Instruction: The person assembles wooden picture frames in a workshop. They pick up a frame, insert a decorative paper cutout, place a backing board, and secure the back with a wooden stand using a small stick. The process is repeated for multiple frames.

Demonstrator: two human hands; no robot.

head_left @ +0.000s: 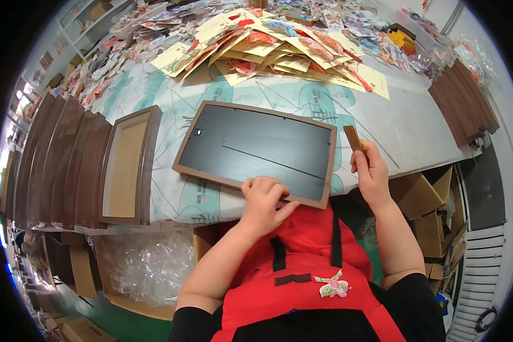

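A brown picture frame (202, 178) lies face down before me, its black backing board (256, 145) turned up, with a flat stand strip and a small metal hanger. My left hand (266, 199) grips the near edge of this frame, fingers over the rim and on the board. To the right of the frame, my right hand (371, 171) is raised and closed on a small flat brown strip (352, 137). The strip points up and away, apart from the frame; whether it is wood or card I cannot tell.
Several brown frames (68, 159) stand in a row at the left, the nearest frame (125, 165) showing a tan inside. More brown frames (461, 102) lean at the right. A pile of cream cards (268, 48) covers the far table. Below are a box of clear plastic wrap (145, 268) and cartons (422, 194).
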